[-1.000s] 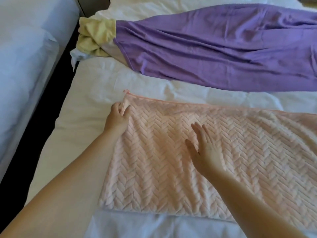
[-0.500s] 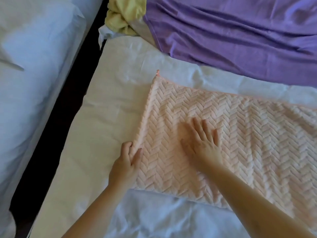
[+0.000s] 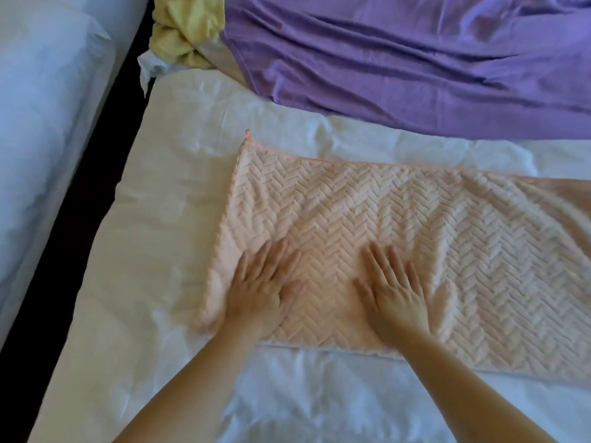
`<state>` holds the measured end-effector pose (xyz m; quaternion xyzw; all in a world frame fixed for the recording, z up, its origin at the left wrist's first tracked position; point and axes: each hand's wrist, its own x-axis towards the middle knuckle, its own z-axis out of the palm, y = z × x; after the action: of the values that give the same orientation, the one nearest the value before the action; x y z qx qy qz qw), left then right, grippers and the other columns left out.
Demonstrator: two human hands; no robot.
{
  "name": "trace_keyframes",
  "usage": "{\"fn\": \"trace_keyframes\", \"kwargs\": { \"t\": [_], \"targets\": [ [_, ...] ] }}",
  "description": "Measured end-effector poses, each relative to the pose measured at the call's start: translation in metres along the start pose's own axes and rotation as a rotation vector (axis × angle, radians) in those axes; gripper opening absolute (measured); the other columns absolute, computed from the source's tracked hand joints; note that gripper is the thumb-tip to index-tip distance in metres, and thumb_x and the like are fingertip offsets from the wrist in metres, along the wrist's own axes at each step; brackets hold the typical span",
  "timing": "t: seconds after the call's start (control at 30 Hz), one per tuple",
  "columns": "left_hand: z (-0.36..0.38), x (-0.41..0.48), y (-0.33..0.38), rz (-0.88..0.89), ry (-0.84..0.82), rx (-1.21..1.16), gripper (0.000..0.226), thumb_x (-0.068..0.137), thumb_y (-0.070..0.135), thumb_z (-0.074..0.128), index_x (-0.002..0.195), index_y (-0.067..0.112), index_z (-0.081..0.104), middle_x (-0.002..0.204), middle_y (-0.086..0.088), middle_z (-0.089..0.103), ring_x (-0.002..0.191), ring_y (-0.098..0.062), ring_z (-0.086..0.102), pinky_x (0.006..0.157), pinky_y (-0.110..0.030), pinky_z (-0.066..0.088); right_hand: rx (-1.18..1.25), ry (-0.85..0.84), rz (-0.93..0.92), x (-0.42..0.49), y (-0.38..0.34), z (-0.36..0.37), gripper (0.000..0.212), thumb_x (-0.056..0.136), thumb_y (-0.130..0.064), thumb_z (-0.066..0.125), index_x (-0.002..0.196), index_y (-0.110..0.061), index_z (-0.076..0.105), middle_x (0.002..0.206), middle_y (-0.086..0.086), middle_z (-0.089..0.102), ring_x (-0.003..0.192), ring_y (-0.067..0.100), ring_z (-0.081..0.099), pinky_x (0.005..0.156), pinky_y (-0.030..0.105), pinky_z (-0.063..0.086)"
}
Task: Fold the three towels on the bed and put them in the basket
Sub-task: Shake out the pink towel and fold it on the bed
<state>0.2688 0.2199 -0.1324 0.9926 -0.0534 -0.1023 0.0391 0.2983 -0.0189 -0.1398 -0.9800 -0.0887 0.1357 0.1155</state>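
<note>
Pink and thick, with a herringbone weave, the pink towel [image 3: 399,244] lies flat across the white sheet of the bed [image 3: 179,193] and is the landmark here. Both hands rest on its near-left part, fingers spread, palms pressing down: the left hand [image 3: 259,289] beside its left edge, the right hand [image 3: 393,289] a little further in. I judge this is smoothing before a further fold; next, the left end must be taken and carried over. Beyond the pink towel lie the purple towel [image 3: 399,68] and, touching it, the crumpled yellow towel [image 3: 185,30], both unfolded. No basket is visible.
</note>
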Motion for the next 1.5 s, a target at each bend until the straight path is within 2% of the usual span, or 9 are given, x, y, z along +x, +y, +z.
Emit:
{"fn": "trace_keyframes", "kwargs": {
  "t": [0.23, 0.4, 0.63, 0.73, 0.83, 0.93, 1.1, 1.27, 1.5],
  "targets": [
    [0.004, 0.009, 0.031, -0.143, 0.094, 0.012, 0.061, 0.09, 0.049, 0.025, 0.144, 0.025, 0.041, 0.154, -0.003, 0.032, 0.142, -0.026, 0.029, 0.115, -0.052, 0.017, -0.118, 0.059, 0.358, -0.059, 0.141, -0.036, 0.067, 0.089, -0.062, -0.002, 0.15, -0.035, 0.0, 0.157, -0.016, -0.002, 0.142, 0.006, -0.012, 0.118, 0.039, -0.007],
    [0.01, 0.029, 0.161, 0.328, 0.05, -0.061, 0.057, 0.091, 0.051, 0.033, 0.145, 0.034, 0.036, 0.157, 0.003, 0.024, 0.145, -0.023, 0.021, 0.115, -0.054, 0.016, -0.1, 0.048, 0.179, -0.063, 0.148, -0.037, 0.061, 0.091, -0.062, -0.003, 0.147, -0.036, -0.005, 0.154, -0.019, -0.008, 0.143, 0.01, -0.017, 0.116, 0.036, -0.016],
    [0.028, 0.04, 0.175, 0.326, -0.01, 0.061, 0.062, 0.089, 0.056, 0.028, 0.147, 0.034, 0.029, 0.157, 0.003, 0.024, 0.144, -0.025, 0.026, 0.113, -0.055, 0.018, -0.103, 0.041, 0.489, -0.13, 0.274, -0.048, 0.061, 0.092, -0.06, 0.014, 0.149, -0.04, 0.003, 0.156, -0.019, 0.001, 0.144, 0.005, -0.008, 0.117, 0.033, -0.01],
    [0.021, 0.045, 0.205, 0.287, -0.033, -0.022, 0.063, 0.088, 0.056, 0.028, 0.147, 0.034, 0.028, 0.159, 0.001, 0.018, 0.146, -0.025, 0.018, 0.113, -0.054, 0.015, 0.175, 0.308, 0.744, -0.139, 0.286, -0.056, 0.061, 0.093, -0.047, 0.044, 0.147, -0.027, 0.024, 0.157, -0.005, 0.019, 0.145, 0.021, 0.012, 0.116, 0.039, 0.01],
    [0.019, 0.063, 0.249, 0.35, -0.082, -0.066, 0.065, 0.087, 0.061, 0.015, 0.149, 0.041, 0.011, 0.158, 0.009, -0.007, 0.148, -0.02, -0.005, 0.116, -0.047, -0.004, 0.63, 0.512, 1.011, -0.132, 0.294, -0.067, 0.055, 0.086, -0.042, 0.062, 0.125, -0.006, 0.049, 0.118, 0.019, 0.056, 0.111, 0.038, 0.052, 0.093, 0.047, 0.044],
    [0.023, 0.083, 0.294, 0.381, -0.167, -0.112, 0.062, 0.089, 0.065, 0.008, 0.147, 0.048, -0.004, 0.153, 0.018, -0.028, 0.143, -0.015, -0.025, 0.111, -0.041, -0.022, 0.978, 0.362, 1.042, -0.123, 0.299, -0.085, 0.034, 0.08, -0.035, 0.072, 0.1, -0.008, 0.062, 0.079, 0.005, 0.063, 0.07, 0.022, 0.06, 0.054, 0.029, 0.049],
    [-0.006, 0.114, 0.357, 0.286, -0.119, -0.483, 0.061, 0.089, 0.063, 0.024, 0.136, 0.032, 0.05, 0.153, 0.009, 0.034, 0.143, -0.018, 0.023, 0.117, -0.037, 0.014, 0.758, 0.397, 0.85, -0.115, 0.283, -0.106, 0.017, 0.073, -0.02, 0.072, 0.08, -0.013, 0.059, 0.075, 0.006, 0.061, 0.069, 0.026, 0.058, 0.057, 0.035, 0.044],
    [-0.055, 0.164, 0.399, 0.043, -0.501, -1.2, 0.066, 0.078, 0.071, 0.052, 0.12, 0.021, 0.063, 0.118, 0.005, 0.066, 0.112, -0.015, 0.058, 0.102, -0.034, 0.042, 0.584, 0.428, 0.415, -0.122, 0.231, -0.108, 0.023, 0.073, -0.021, 0.075, 0.096, -0.019, 0.07, 0.086, -0.005, 0.056, 0.076, 0.012, 0.052, 0.065, 0.028, 0.038],
    [-0.079, 0.195, 0.36, 0.071, -0.183, -0.984, 0.046, 0.075, 0.022, 0.075, 0.116, 0.011, 0.058, 0.112, -0.002, 0.065, 0.104, -0.017, 0.062, 0.091, -0.031, 0.05, 0.739, 0.274, 0.141, -0.12, 0.181, -0.113, 0.019, 0.076, -0.021, 0.072, 0.094, -0.024, 0.066, 0.086, -0.012, 0.058, 0.076, 0.008, 0.055, 0.066, 0.022, 0.046]
  ]
}}
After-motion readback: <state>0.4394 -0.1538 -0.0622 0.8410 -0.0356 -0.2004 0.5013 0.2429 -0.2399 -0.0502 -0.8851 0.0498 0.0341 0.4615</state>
